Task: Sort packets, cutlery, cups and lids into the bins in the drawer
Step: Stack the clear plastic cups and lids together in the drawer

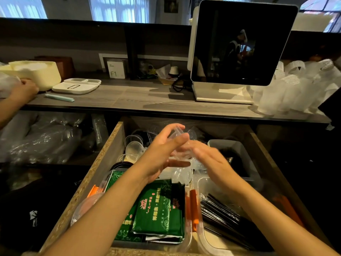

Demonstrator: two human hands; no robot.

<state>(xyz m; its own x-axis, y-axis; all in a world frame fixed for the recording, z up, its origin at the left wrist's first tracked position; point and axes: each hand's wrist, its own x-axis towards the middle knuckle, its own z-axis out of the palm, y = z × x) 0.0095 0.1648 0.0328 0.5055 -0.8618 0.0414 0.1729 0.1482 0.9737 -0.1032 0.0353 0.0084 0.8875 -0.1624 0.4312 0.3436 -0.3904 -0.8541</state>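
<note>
Both my hands meet above the open drawer [112, 143]. My left hand [162, 154] grips a small clear plastic cup [178, 131] from the left, thumb over its rim. My right hand [206, 157] is blurred and lies against the clear cups from the right; its fingers look fairly straight. Below, green packets [156, 209] fill a clear bin at the front. Black wrapped cutlery [219, 215] lies in the clear bin to the right. Clear cups and lids [133, 146] sit at the drawer's back left.
A grey bin [241, 154] stands at the drawer's back right. On the counter are a dark screen on a white stand [238, 43], stacked clear cups [295, 85] at right and a white scale [75, 86]. Another person's hand [24, 89] holds a cream container at left.
</note>
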